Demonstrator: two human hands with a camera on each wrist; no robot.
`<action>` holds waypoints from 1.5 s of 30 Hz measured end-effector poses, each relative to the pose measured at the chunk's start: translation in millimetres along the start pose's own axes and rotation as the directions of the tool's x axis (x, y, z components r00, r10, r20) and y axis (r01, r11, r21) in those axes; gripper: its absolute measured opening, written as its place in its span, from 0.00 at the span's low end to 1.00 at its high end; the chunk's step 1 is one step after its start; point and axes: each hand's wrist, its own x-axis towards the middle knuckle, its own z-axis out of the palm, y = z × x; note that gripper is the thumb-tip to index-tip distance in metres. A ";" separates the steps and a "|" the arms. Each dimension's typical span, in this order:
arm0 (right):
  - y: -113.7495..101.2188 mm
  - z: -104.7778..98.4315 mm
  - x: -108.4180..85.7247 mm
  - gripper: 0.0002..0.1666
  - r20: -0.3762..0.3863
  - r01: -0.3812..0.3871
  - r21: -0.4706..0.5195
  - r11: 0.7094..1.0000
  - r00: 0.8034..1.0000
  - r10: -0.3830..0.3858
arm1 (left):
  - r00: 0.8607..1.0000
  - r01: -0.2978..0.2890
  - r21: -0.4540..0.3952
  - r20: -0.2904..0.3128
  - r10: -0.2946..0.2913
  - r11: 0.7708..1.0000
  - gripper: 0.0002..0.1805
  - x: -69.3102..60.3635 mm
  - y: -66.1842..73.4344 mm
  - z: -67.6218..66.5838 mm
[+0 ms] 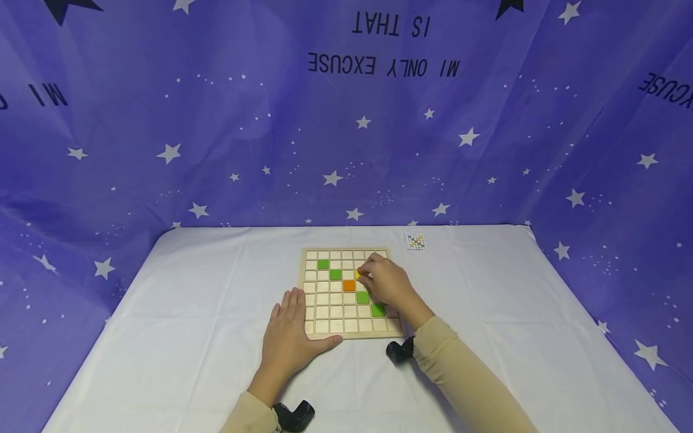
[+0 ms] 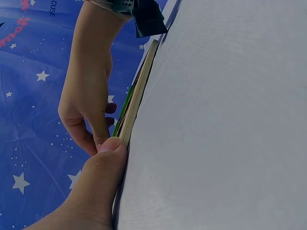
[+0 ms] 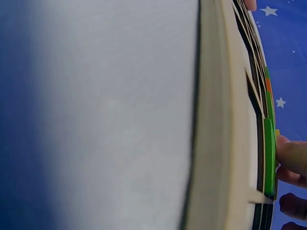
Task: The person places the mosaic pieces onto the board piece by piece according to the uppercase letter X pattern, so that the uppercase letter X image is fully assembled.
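A square wooden grid board (image 1: 357,335) lies on the table, with an orange tile (image 1: 349,285) and several green tiles (image 1: 335,274) along a diagonal. My right hand (image 1: 388,282) reaches over the board's right side and pinches a yellow tile (image 1: 357,275), mostly hidden by the fingers. At the lower left corner my left hand (image 1: 288,335) is spread, fingers along the left edge and thumb at the front edge. In the left wrist view the left thumb (image 2: 100,175) touches the board's edge. The right wrist view shows a green tile (image 3: 269,153) beside the right fingertips.
A small card with a coloured grid pattern (image 1: 416,242) lies beyond the board's right corner. White cloth (image 1: 189,337) covers the table. Purple star-printed fabric (image 1: 303,150) hangs behind and at both sides. Black devices (image 1: 295,416) are worn at the wrists.
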 end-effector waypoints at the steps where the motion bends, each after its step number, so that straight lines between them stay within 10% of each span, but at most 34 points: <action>1: 0.0 -0.2 0.3 0.13 0.002 -0.013 0.017 1.000 1.000 0.013 | 1.000 0.001 0.001 0.001 -0.001 1.000 0.75 0.0 0.0 0.0; 22: 6.2 -13.9 -13.0 0.11 0.010 -0.077 0.136 0.988 0.997 0.076 | 1.000 0.005 -0.010 0.002 -0.005 1.000 0.75 -1.5 1.4 -0.2; 45: 83.0 -32.4 -81.4 0.21 0.096 -0.220 0.178 0.959 0.974 0.205 | 1.000 0.001 -0.005 0.005 -0.001 1.000 0.75 -0.4 -0.1 0.4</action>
